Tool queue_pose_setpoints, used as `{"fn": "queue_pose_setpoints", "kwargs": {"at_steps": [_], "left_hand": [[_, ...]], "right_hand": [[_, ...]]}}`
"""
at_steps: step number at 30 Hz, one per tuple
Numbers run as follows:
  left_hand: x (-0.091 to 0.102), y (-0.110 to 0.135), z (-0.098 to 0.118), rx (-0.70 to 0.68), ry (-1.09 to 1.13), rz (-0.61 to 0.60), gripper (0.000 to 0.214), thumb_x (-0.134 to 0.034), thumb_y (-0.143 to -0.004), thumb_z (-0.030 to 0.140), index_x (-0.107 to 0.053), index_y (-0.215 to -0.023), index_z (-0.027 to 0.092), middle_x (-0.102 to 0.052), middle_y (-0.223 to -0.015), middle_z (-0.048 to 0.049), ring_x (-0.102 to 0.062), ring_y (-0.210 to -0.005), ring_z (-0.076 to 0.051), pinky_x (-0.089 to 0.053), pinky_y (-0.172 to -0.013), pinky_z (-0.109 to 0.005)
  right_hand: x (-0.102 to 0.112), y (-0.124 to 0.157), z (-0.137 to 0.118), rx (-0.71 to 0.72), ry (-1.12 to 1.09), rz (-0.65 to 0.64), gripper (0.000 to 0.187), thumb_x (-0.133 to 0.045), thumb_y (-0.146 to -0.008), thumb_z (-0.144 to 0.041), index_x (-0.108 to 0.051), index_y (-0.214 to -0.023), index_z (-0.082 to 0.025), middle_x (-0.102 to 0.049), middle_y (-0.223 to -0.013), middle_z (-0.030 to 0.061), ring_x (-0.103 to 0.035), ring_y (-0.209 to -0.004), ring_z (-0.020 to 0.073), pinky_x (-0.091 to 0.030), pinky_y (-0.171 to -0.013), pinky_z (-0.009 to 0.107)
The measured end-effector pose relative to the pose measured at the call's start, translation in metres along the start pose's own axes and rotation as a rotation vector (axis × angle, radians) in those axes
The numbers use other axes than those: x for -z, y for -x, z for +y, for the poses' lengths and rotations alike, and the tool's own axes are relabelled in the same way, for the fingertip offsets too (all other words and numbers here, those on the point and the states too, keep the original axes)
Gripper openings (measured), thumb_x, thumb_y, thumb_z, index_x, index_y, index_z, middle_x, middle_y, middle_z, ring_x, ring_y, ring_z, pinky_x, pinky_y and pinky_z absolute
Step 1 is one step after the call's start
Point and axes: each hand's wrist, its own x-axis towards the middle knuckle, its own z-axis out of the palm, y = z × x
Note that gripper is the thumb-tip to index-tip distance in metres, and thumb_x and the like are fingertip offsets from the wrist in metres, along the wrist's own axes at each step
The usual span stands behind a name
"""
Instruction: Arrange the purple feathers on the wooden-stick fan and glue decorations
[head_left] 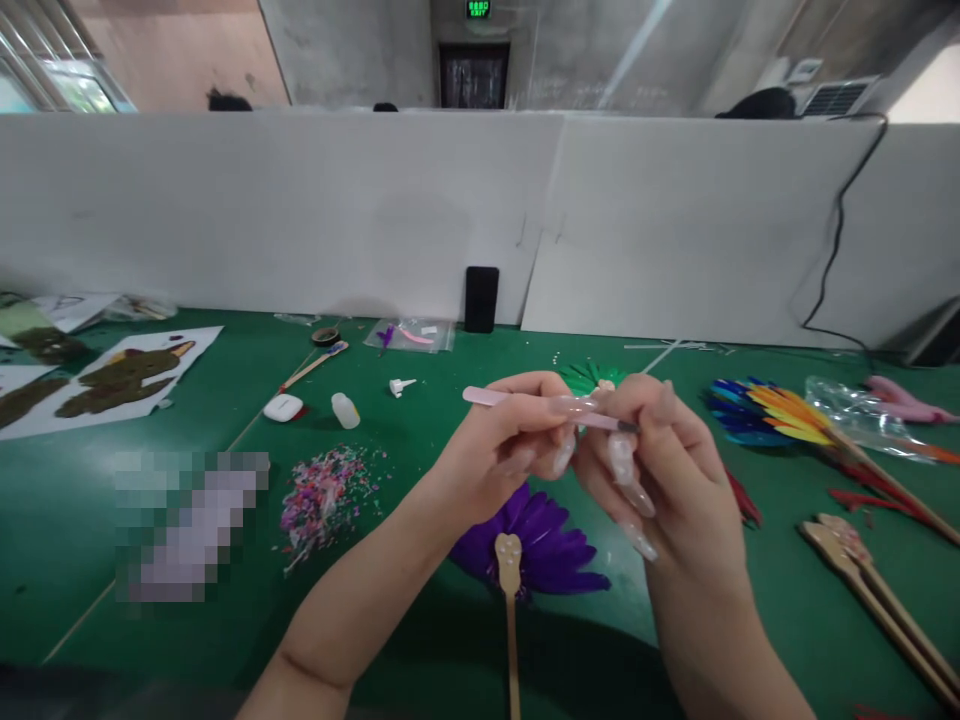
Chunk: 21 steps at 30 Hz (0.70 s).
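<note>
A slim pink pen-like stick (487,397) with a dark tip is held sideways above the table. My left hand (502,440) is closed around its middle. At the dark tip, the fingers of my right hand (675,470) are pinched together; anything small between them is hidden. Below my hands lies a purple feather fan (544,535) with a pale wooden handle (511,640) pointing toward me. Green feathers (589,376) show partly behind my fingers.
To the left are a pile of colourful bits (322,500), a small white bottle (345,411) and a white case (283,407). On the right lie a blue and yellow feather fan (787,415) and wooden handles (862,575). A phone (481,299) leans against the white partition (300,220).
</note>
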Motion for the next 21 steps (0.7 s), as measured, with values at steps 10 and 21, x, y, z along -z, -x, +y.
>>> {"fn": "queue_pose_setpoints", "kwargs": {"at_steps": [10,21], "left_hand": [[-0.005,-0.001,-0.004,-0.066,-0.022,0.084,0.022,-0.058,-0.076,0.022,-0.050,-0.057,0.015,-0.031,-0.037,0.0084,-0.023,-0.037,-0.004,-0.021,-0.041,-0.019],[-0.013,0.013,-0.003,-0.346,-0.718,0.165,0.020,-0.057,-0.084,0.022,-0.054,-0.064,0.017,-0.043,-0.048,0.0063,-0.035,-0.041,-0.005,-0.027,-0.038,-0.018]], "right_hand": [[0.003,-0.002,-0.004,0.004,0.025,0.027,0.035,-0.046,-0.095,-0.034,-0.053,-0.065,-0.020,-0.036,-0.044,-0.0085,-0.029,-0.029,0.0027,-0.022,-0.029,0.015],[0.026,-0.002,-0.020,-0.012,0.208,-0.041,0.034,-0.047,-0.095,-0.036,-0.051,-0.065,-0.019,-0.045,-0.048,-0.0064,-0.038,-0.035,0.0041,-0.028,-0.032,0.016]]}}
